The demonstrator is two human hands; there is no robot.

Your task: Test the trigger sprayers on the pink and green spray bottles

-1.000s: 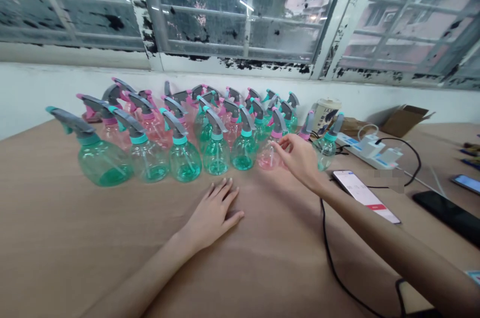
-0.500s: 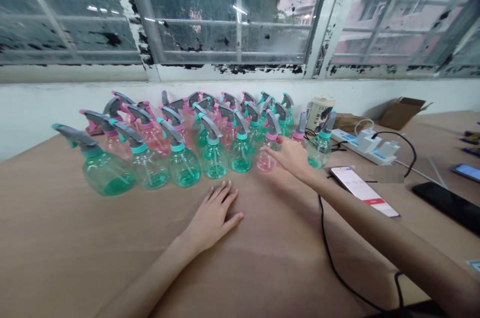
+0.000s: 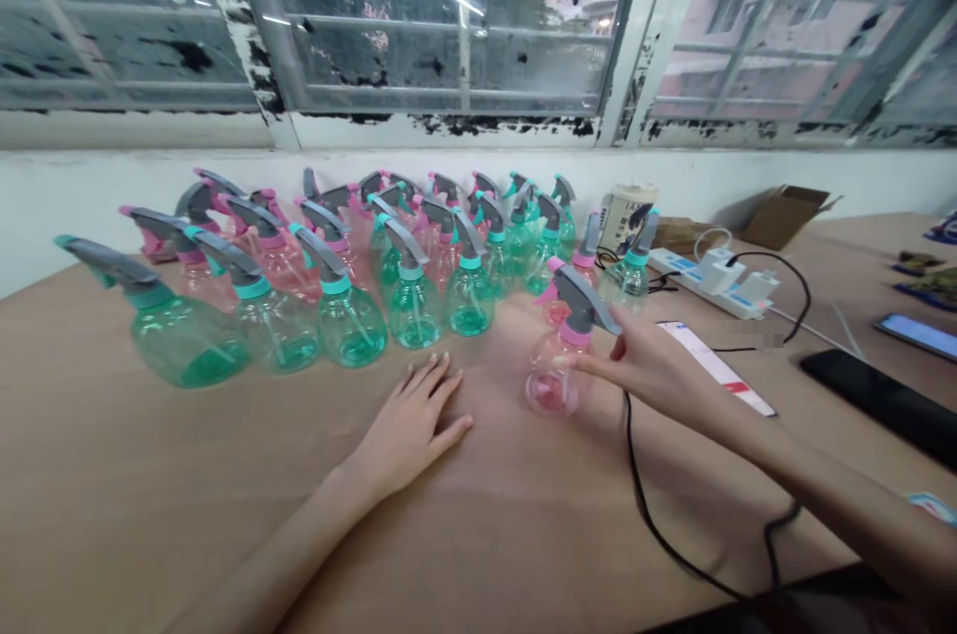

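Tabletop (image 3: 90,475) fills most of your view, and behind it, above a white wall (image 3: 90,185), runs a barred window (image 3: 434,56) with flaking paint. Before that wall stands a crowd of spray bottles, and by the look of it you are partway through handling just 1: it is out in front, while the others stand in their group, touched by neither hand. How much else is done or left cannot be told from the bottles themselves. Counted, 5 teal-collared spray bottles (image 3: 351,330) make up the front row, with 1 more teal-collared bottle (image 3: 635,260) and 1 pink-collared bottle (image 3: 585,261) off to the right; the pink and teal bottles behind (image 3: 273,265) overlap too much for a sure count. Your left hand (image 3: 408,430) lies flat on the tabletop, fingers a little spread, holding nothing; your right hand (image 3: 658,360) is closed around the side of the pink spray bottle (image 3: 574,336), thumb across its body in front, other fingers mostly hidden. That bottle sits right of the front row, tilted slightly; whether its base touches the tabletop you cannot tell. Beyond your right arm are 1 cardboard box (image 3: 785,215), 1 white power strip (image 3: 677,270), 1 dark slab (image 3: 878,405), 2 lit phones (image 3: 714,365), 1 printed cup (image 3: 628,215) and 2 white chargers (image 3: 719,273).
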